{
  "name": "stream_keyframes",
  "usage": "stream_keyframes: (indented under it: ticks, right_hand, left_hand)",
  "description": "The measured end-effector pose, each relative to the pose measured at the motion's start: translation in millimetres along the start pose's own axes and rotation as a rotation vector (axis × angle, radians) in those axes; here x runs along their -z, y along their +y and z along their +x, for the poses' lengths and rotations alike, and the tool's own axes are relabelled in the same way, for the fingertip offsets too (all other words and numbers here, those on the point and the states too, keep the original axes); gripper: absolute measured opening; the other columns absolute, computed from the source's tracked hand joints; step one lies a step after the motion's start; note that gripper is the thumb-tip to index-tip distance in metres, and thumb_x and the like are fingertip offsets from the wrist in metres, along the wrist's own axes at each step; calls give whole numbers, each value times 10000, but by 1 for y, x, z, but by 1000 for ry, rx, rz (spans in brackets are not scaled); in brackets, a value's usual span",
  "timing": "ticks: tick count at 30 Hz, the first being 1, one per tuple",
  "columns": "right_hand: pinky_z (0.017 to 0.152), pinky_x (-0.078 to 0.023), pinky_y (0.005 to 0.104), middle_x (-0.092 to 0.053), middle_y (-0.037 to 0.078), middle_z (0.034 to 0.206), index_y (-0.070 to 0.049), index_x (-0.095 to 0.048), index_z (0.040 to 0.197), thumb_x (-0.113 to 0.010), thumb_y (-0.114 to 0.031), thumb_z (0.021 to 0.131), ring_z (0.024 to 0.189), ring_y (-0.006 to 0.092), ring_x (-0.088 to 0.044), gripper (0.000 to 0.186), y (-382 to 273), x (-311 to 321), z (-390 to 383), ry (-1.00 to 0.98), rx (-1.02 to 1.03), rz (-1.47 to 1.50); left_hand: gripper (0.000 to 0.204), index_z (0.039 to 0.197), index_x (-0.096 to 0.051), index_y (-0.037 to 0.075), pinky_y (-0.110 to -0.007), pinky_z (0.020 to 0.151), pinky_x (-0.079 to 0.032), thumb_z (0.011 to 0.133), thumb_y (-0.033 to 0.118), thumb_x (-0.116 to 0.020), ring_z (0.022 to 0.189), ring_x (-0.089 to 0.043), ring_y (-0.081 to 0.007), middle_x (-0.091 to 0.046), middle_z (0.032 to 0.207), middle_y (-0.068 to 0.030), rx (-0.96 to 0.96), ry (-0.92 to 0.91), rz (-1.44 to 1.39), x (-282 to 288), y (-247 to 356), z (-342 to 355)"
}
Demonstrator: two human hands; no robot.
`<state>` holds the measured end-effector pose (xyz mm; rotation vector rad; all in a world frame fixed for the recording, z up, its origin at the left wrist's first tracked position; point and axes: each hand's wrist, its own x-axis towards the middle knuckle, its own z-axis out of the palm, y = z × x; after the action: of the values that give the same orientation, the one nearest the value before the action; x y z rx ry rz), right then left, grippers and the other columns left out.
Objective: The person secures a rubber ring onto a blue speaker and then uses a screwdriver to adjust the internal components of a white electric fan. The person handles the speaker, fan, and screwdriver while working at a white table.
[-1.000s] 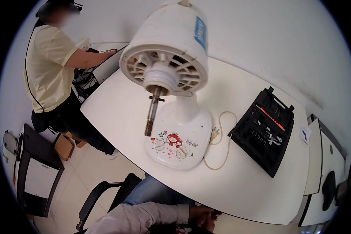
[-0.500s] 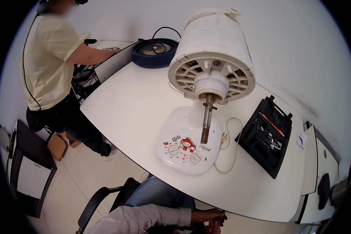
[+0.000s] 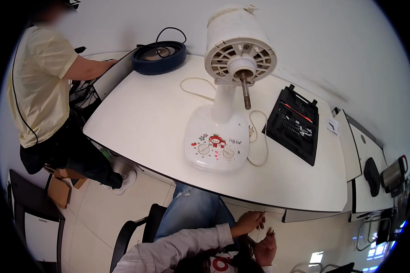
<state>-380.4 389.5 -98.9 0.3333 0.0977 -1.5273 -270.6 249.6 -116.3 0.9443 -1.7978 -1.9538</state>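
A white table fan [image 3: 223, 91] with no blades or guard stands on the white table [image 3: 141, 118]. Its bare metal shaft [image 3: 245, 93] points toward me, and its base [image 3: 214, 143] carries two knobs and a cartoon sticker. My left hand [image 3: 248, 223], in a grey sleeve, rests low by the table's front edge with fingers spread and nothing in it. My right hand [image 3: 265, 248] hangs just below it, loosely curled and also empty. Both hands are well short of the fan.
An open black tool case [image 3: 292, 123] lies right of the fan. A blue round grille [image 3: 159, 57] sits at the table's far end, where a person in a yellow shirt [image 3: 41, 91] stands. White cord [image 3: 191, 88], black chair [image 3: 132, 232], dark kettle [image 3: 392, 175] at right.
The view has swung, so the fan now appears farther off and to the right. The blue grille has come into view, and my two hands show more fully at the bottom.
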Motion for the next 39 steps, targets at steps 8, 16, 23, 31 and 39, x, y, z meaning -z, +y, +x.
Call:
stream_keyframes:
  ticks: [8,16,23,31,39]
  right_hand:
    - [991,-402,355,-473,80,1345,-66,-400,1363,-364,-324,1008,1208,188,-487,441,25,-45,-30,-14,358,-462]
    - [1144,-209,481,-293,184,1483,-1,-498,1252,-348,-238,1009,1385,328,-253,372,30,-175,-63,-874,1158,-783]
    - [1023,-391,433,-613,134,1043,-41,-492,936,-341,-341,1018,1166,348,-533,346,28,-124,58,-245,1250,-766]
    - [955,-421,367,-548,20,899,-90,-498,875,-407,-297,1008,1012,239,-582,262,81,-195,31,-357,719,-570]
    - [1005,-388,389,-655,159,860,-59,-421,860,-333,-227,1008,1016,368,-626,240,106,-148,109,-666,1246,-1679]
  left_hand:
    - [634,1441,-300,114,-465,978,-387,859,240,-517,1261,-420,-347,-432,1408,-133,-1044,310,584,-49,95,-75]
    - [532,1354,-446,108,-496,974,-394,940,443,-440,1221,-479,-306,-499,1320,-142,-550,208,1213,-63,-31,-35]
    - [562,1384,-392,52,-382,1042,-311,918,350,-488,1275,-386,-291,-420,1369,-132,-557,130,-243,-64,125,-105]
    - [666,1465,-282,144,-509,1109,-175,876,314,-543,1404,-201,-341,-194,1531,-155,-1035,275,613,15,108,-86]
    - [701,1474,-157,33,-347,1119,-197,978,527,-177,1408,-189,-221,-166,1536,-94,-473,-35,-562,30,99,-94]
